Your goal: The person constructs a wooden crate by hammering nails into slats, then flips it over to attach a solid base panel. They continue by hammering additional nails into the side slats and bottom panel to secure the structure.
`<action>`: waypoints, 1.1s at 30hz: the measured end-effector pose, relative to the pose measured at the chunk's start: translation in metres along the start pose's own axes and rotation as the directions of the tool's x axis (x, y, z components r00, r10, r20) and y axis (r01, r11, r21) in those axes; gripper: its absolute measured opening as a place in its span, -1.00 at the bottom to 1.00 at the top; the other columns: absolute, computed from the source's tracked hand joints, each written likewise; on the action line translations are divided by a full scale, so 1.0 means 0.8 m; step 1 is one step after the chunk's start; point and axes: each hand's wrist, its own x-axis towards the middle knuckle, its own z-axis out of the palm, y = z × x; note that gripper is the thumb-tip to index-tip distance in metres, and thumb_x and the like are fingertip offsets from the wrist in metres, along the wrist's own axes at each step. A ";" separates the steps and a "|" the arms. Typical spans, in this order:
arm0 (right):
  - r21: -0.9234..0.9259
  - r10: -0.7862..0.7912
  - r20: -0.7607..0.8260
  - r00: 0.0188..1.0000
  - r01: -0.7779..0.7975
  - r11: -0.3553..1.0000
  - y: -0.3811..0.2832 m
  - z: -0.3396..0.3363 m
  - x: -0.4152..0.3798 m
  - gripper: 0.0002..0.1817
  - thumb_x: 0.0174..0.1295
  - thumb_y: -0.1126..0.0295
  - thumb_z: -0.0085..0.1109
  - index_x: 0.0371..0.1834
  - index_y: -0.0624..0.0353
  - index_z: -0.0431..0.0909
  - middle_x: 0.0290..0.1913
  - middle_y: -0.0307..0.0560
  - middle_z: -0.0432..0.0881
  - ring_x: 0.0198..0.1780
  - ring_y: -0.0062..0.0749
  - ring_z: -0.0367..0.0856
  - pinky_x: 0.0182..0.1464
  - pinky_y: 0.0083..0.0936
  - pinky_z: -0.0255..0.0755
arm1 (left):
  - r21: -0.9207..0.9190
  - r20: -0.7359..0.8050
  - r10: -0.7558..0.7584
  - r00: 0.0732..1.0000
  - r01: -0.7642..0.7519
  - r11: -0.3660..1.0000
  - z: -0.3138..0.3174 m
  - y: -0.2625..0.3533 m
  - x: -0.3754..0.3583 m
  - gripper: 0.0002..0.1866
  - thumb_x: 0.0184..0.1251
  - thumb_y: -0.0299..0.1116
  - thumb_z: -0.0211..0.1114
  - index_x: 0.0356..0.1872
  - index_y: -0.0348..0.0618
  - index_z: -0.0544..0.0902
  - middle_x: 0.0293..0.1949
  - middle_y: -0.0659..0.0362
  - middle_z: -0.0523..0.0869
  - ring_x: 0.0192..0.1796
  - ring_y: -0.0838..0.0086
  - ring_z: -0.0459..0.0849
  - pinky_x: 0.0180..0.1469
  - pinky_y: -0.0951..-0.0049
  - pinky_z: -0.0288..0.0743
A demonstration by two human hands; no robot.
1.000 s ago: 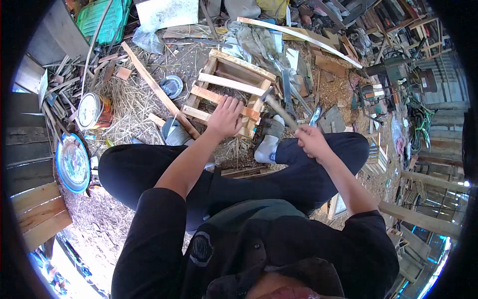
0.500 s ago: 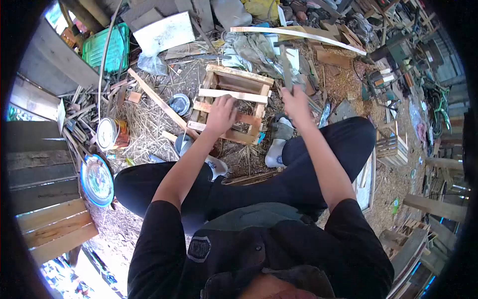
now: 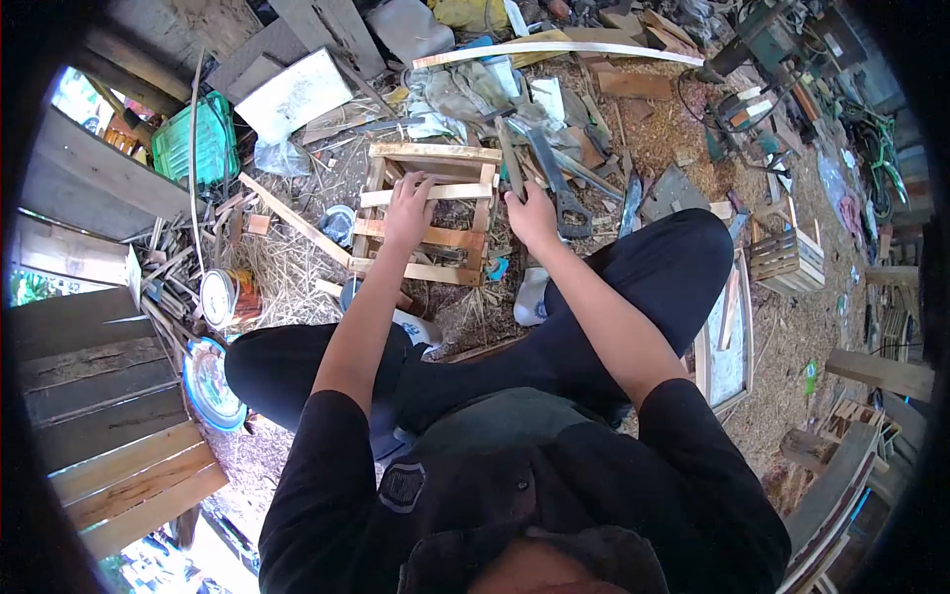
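A small slatted wooden crate point(image 3: 435, 151) lies on the ground between my feet. My left hand point(image 3: 407, 212) is on its upper slat point(image 3: 457, 191), fingers bent over the wood; whether they pinch it is unclear. My right hand point(image 3: 532, 214), just right of the crate, is closed around the handle of a hammer point(image 3: 510, 158), whose head points away from me near the cloths. A handsaw point(image 3: 556, 178) lies right of the hammer.
Grey cloths point(image 3: 460, 94) and a long pale strip point(image 3: 564, 47) lie beyond the crate. A paint can point(image 3: 220, 297), a round tray point(image 3: 211, 386) and a green basket point(image 3: 198, 139) are at left. A slatted box point(image 3: 789, 259) and a machine point(image 3: 767, 45) are at right.
My right hand and the hammer have moved left, closer to the crate. My left hand has shifted slightly up the crate onto the upper slat. The whole view has turned a little.
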 end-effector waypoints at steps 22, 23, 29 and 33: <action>0.028 0.186 0.129 0.974 -0.191 0.981 0.037 -0.015 0.023 -0.54 0.40 0.14 0.25 0.13 0.34 0.61 -0.15 0.24 0.78 -0.11 0.10 0.78 0.04 -0.06 0.54 | -0.023 0.079 0.095 0.992 -0.094 0.995 -0.007 0.010 0.030 -0.62 0.42 -0.57 0.18 0.22 -0.12 0.67 0.15 -0.02 0.67 0.26 -0.05 0.62 0.55 -0.15 0.35; 0.050 0.188 0.142 0.972 -0.196 0.979 0.039 -0.013 0.023 -0.54 0.40 0.14 0.25 0.13 0.34 0.61 -0.13 0.24 0.77 -0.10 0.10 0.78 0.04 -0.06 0.54 | -0.024 0.077 0.090 0.993 -0.088 0.996 -0.007 0.009 0.031 -0.62 0.42 -0.58 0.18 0.21 -0.12 0.67 0.14 -0.02 0.67 0.25 -0.05 0.63 0.53 -0.15 0.36; -0.003 0.161 0.101 0.982 -0.161 0.987 0.044 -0.007 0.021 -0.55 0.41 0.14 0.24 0.13 0.32 0.62 -0.07 0.25 0.77 -0.08 0.10 0.78 0.06 -0.07 0.54 | -0.058 0.066 0.095 0.993 -0.092 0.994 -0.002 0.010 0.028 -0.62 0.41 -0.60 0.20 0.20 -0.13 0.67 0.14 -0.03 0.68 0.24 -0.09 0.63 0.50 -0.14 0.39; 0.047 0.242 0.179 0.954 -0.254 0.966 0.036 -0.013 0.021 -0.55 0.41 0.16 0.26 0.16 0.32 0.62 0.00 0.28 0.76 0.05 0.17 0.73 0.13 -0.08 0.52 | -0.085 0.062 0.091 0.994 -0.086 0.993 -0.002 0.021 0.029 -0.63 0.42 -0.59 0.20 0.21 -0.14 0.66 0.14 -0.04 0.68 0.26 -0.10 0.62 0.51 -0.13 0.39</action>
